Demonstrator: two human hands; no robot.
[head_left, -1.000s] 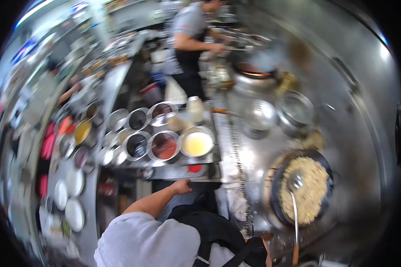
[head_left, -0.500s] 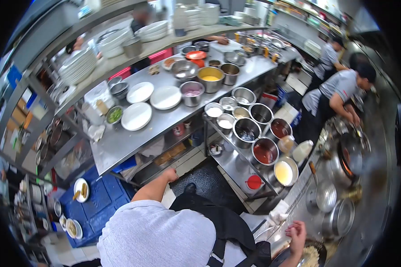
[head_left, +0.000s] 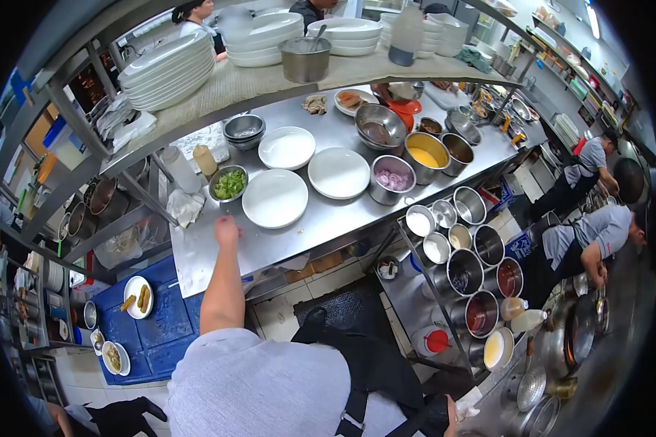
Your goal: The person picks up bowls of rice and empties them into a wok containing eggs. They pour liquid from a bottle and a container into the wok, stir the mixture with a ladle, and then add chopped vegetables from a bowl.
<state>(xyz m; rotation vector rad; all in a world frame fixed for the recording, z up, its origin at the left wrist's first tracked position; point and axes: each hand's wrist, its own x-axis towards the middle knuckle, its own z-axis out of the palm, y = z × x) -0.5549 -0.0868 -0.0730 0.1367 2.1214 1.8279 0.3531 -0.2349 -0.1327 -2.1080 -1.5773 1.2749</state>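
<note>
My left hand (head_left: pixel 227 230) is stretched forward over the near edge of the steel table (head_left: pixel 197 264), back of the hand up, its fingers tucked mostly out of sight. Just beyond it stands a small steel bowl of chopped greens (head_left: pixel 229 184), and to its right lies a white plate (head_left: pixel 275 199). Two more white plates (head_left: pixel 287 148) (head_left: pixel 339 173) rest behind and beside that one. Low at the bottom edge, my right hand (head_left: pixel 452 416) shows only in part beside a white cloth (head_left: pixel 469 403), fingers hidden.
A pot of chopped onion (head_left: pixel 391 180) and a pot of yellow liquid (head_left: pixel 426 150) stand farther along the table. Several pots of sauce (head_left: pixel 482 313) fill a cart at right. Stacked plates (head_left: pixel 169 71) sit overhead. Two co-workers (head_left: pixel 589 239) stand at the stove.
My left hand has moved forward from below the table edge to near the bowl of greens. My right hand has drawn back from the pan toward my body. The view has shifted.
</note>
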